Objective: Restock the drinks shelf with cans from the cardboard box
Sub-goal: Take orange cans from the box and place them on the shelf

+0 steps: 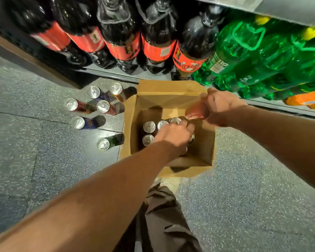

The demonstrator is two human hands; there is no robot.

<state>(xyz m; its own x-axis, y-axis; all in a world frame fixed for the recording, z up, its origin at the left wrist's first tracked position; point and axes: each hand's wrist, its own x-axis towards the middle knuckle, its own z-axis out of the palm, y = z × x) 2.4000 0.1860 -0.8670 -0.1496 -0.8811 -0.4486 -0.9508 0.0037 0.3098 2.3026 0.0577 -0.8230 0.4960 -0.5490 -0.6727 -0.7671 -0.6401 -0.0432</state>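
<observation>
Red can (196, 112) gripped sideways in right hand (221, 108), held over far-right corner of open cardboard box (129, 124). Silver-topped cans (149, 126) seen upright inside box. Left hand (175, 136) placed inside box, fingers curled over can tops; actual grasp cannot be told. Six cans (103, 106) stood on floor left of box. Beyond box, drinks shelf (116, 72) lined with cola bottles (158, 42) and green bottles (253, 57).

Cans (149, 126) stand in the box (130, 124); others (93, 92) stand left of it.
</observation>
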